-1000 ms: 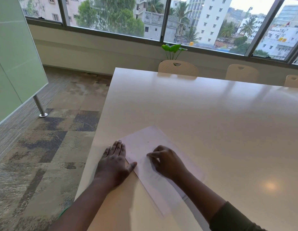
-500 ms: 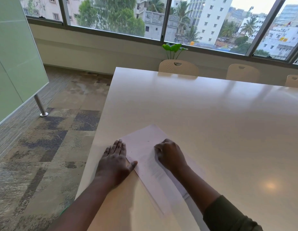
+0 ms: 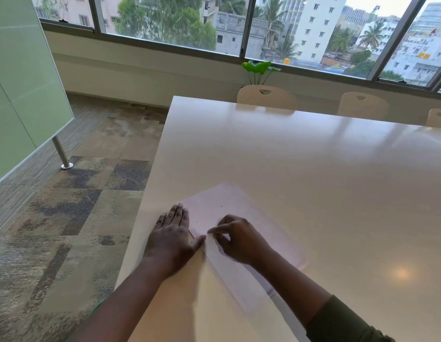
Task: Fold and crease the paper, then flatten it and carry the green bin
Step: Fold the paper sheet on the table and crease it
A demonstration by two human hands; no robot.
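Desk (image 3: 313,181): large, pale, glossy top w/ light reflections. Far side: three cream chairs (image 3: 266,97), backs w/ handle cut-outs, pushed in. Green plant (image 3: 260,69) behind leftmost chair, below window (image 3: 170,21). Window runs full wall; bldgs & trees outside. Floor: patchwork carpet (image 3: 73,206), grey/brown tiles. Left: frosted green panel (image 3: 19,82) on metal leg (image 3: 61,154).

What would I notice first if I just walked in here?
Two hands working on a sheet of paper at the near left corner of a big white table. The left hand lies flat at the paper's edge while the right hand points a finger down onto it. Behind, a green plant stands by the window.
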